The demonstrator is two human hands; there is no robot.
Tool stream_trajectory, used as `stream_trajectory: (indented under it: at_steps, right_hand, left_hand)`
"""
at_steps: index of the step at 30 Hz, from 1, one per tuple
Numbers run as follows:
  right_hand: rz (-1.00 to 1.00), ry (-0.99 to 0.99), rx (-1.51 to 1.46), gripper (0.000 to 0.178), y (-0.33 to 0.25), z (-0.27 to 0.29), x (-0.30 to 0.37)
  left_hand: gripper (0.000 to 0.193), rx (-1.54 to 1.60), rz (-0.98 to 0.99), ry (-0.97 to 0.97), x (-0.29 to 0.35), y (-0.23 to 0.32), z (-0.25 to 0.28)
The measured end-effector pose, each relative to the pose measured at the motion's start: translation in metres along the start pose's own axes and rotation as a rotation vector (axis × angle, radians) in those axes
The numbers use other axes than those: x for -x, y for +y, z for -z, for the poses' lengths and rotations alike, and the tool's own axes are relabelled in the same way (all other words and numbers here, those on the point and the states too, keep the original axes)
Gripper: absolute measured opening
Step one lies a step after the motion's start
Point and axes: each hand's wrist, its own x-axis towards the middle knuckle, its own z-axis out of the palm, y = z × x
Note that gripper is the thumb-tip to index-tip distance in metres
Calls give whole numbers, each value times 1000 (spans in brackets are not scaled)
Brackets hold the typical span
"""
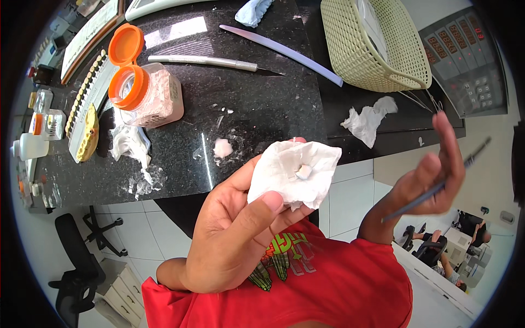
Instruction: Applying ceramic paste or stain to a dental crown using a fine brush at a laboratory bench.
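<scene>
My left hand (227, 232) is closed on a white tissue (270, 172), thumb pressed on its near edge. On the tissue rests a small tooth-coloured piece (303, 171) with a greyish edge, resembling a dental crown. To the right, my right hand (432, 183) is raised away from the tissue, somewhat blurred. A slim blue-grey brush (424, 195) with a dark tip lies across its fingers, tip pointing up and right. Just beyond my left hand, a pinkish-white lump (222, 148) sits on the black counter (262, 117) among white crumbs.
An open orange-lidded jar of pink powder (158, 98) stands at left near a tooth shade guide (90, 109) and crumpled tissue (130, 143). Farther back lie a craft knife (202, 61) and lilac strip (284, 53). At right are a cream basket (377, 71), more tissue (369, 123) and a control panel (465, 60).
</scene>
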Motion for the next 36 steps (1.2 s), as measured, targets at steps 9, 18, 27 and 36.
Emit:
stream_trajectory:
  at_steps: [9, 18, 27, 36]
  right_hand:
    - [126, -551, -466, 38, -49, -23, -12]
    - [127, -557, -397, 41, -52, -33, -11]
    - [157, -561, -361, 41, -51, -38, -6]
    - [174, -568, -366, 38, -54, -41, -8]
  left_hand:
    - [58, 40, -53, 41, 1, -5, 4]
    - [49, 75, -62, 94, 5, -7, 2]
    - [48, 72, -82, 85, 5, -7, 4]
    - [47, 78, -112, 58, 8, -7, 6]
